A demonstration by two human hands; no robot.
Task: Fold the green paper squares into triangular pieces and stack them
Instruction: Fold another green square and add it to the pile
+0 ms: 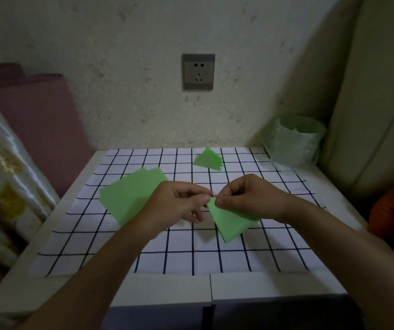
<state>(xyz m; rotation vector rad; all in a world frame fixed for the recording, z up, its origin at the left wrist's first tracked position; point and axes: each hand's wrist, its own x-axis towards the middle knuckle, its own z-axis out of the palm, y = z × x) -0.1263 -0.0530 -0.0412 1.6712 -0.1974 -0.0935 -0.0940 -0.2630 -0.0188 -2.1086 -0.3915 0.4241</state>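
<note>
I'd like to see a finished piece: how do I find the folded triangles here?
Find the grey wall socket; straight below it, at the far edge of the checked cloth, sits a small stack of green triangles. Unlike the flat green squares to its left and the piece pinched between left hand and right hand, it is pointed, layered and untouched.

Legible text: none. No lettering, label, brand, number or sign can be read anywhere in view. The wall socket (198,71) has a plain grey faceplate showing only pin slots. The cloth (179,258) on the worktop (160,288) carries only a black grid of lines.
</note>
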